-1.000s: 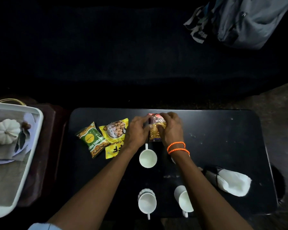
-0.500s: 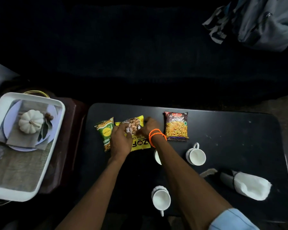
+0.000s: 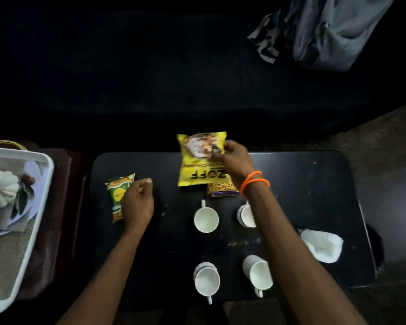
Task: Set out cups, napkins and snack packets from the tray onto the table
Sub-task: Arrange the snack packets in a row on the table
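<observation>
R hand (image 3: 234, 158) pinches the yellow pkt (image 3: 201, 160) by its right edge, lifted off the tabletop (image 3: 314, 184) at the far edge, long axis running away from me, print upside down to me. L hand (image 3: 137, 202) loosely curled, grasping nothing, resting over the near-right side of the green pkt (image 3: 117, 195), which lies flat well left of the yellow pkt.

Key relation: the brown pkt (image 3: 222, 187) lies directly under/behind the yellow pkt's near-right corner and my R wrist. To set the yellow pkt down w/o overlap I judge it needs the bare gap betw. green and brown pkts; R hand is the nearer.

Near side of yellow pkt: four white cups (image 3: 206, 218), two rows. Napkins (image 3: 322, 246) further right. Tray (image 3: 41, 207) off to the left past the green pkt, w/ a white pumpkin (image 3: 0, 188) in it.
</observation>
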A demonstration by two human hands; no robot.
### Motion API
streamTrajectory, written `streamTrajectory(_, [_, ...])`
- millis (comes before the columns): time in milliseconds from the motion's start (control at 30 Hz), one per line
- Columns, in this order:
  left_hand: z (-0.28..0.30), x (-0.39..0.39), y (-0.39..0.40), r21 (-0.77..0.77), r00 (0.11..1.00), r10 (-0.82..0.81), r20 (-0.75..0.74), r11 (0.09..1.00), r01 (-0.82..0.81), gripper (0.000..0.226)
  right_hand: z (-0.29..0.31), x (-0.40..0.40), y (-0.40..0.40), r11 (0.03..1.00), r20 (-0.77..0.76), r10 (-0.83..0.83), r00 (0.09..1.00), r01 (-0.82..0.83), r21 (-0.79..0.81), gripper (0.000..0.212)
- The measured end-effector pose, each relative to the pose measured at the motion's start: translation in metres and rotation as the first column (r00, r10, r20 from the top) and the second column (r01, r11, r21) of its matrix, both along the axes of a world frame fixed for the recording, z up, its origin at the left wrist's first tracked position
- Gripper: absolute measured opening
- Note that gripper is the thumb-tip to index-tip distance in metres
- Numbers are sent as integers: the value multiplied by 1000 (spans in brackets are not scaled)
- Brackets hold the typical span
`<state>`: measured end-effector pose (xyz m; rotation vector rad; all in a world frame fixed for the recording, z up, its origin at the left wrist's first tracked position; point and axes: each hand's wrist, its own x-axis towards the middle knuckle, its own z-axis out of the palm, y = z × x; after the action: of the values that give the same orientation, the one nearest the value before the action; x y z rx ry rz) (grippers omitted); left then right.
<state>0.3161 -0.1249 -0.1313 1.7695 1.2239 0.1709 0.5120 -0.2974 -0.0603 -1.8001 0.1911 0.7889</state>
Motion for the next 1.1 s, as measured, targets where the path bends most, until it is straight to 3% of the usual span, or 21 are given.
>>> streamTrajectory(100, [10,25,-19,-63,997,-52,66,996,56,38,10,28,-71,978,27,-201,979,203,-51,33])
streamTrajectory(200, [19,66,-44,31,972,-215,98,977,213,39,8,47,-132,937,-5,-326,945,322,-134,39])
streamTrajectory(333, [29,125,-93,98,863,-487,133,873,478,24,-2,58,-176,941,-64,-311,948,299,-157,44])
streamTrajectory(400, [30,147,-117,97,795,-596,111,803,588,25,-14,60,-188,937,-46,-281,959,263,-231,58])
streamTrajectory(500, [26,170,-145,159,690,-722,51,688,708,28,-35,57,-199,874,67,-201,977,210,-438,77])
streamTrajectory(667, [7,195,-180,91,556,-831,-9,553,828,50,-55,46,-197,891,181,50,982,39,-452,76])
streamTrajectory(833, [-10,211,-204,20,555,-830,-50,555,832,71,-58,49,-203,821,247,350,903,-169,-545,73])
streamTrajectory(933, [-15,205,-212,3,548,-833,-80,550,835,80,-55,45,-206,725,218,501,837,-269,-634,65])
streamTrajectory(1100, [-14,195,-221,31,571,-814,-102,571,820,82,-60,36,-211,696,153,518,841,-311,-647,69])
